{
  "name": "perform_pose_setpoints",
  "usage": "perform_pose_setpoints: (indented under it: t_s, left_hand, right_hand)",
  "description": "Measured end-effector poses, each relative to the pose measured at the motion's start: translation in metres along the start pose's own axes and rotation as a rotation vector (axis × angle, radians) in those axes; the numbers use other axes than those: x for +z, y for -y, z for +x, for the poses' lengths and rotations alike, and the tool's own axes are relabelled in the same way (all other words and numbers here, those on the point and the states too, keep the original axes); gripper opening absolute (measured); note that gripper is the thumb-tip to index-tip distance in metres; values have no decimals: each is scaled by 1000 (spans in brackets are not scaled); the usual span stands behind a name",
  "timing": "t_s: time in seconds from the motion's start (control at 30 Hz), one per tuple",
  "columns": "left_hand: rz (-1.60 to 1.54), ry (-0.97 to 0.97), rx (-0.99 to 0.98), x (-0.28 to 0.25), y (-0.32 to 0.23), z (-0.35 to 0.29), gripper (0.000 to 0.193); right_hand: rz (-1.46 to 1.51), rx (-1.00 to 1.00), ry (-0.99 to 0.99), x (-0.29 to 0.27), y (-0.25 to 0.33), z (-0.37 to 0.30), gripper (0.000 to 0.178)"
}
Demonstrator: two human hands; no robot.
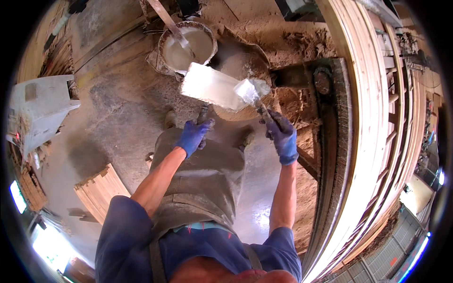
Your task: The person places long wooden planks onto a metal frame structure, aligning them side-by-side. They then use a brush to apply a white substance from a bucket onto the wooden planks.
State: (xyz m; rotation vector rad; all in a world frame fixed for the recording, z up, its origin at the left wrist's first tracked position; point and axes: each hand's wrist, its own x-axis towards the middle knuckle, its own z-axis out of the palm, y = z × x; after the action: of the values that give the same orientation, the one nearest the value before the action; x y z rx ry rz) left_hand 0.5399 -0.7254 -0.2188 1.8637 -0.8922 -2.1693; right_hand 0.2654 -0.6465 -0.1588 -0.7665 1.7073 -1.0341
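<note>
Both my hands wear blue gloves with dark, soiled fingers. My left hand (194, 136) is closed round the dark handle of a broad, flat trowel (211, 87). The trowel's rectangular blade is coated pale and shines in the light. My right hand (281, 137) grips a putty knife (249, 91), whose blade carries whitish paste and lies against the right end of the trowel blade. Just beyond the trowel stands a round bucket (208, 34) of greyish-white paste (196, 55), its rim crusted. A flat wooden stick (166, 18) leans in the paste.
Long stacked boards (370, 118) on a dark metal frame (347, 94) run along my right. Brown powder (306, 42) and clods lie on the floor beyond. To the left are a grey metal housing (45, 106) and a short pile of planks (101, 188).
</note>
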Motion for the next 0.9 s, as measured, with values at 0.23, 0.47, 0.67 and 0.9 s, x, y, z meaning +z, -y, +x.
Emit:
perform_pose_setpoints:
  t_s: [0.23,0.47,0.67,0.9]
  left_hand:
    - [26,150,21,5,-33,-8,35]
    - [-123,186,20,-22,-31,21,37]
    - [-138,192,19,-53,-39,21,21]
    - [-163,133,81,-66,-41,8,23]
  right_hand:
    - [-1468,-646,204,42,61,-32,41]
    - [-1131,-395,12,-4,97,-33,30]
    - [-1048,148,192,2,-22,61,32]
    - [-1147,-89,499,41,-89,180,50]
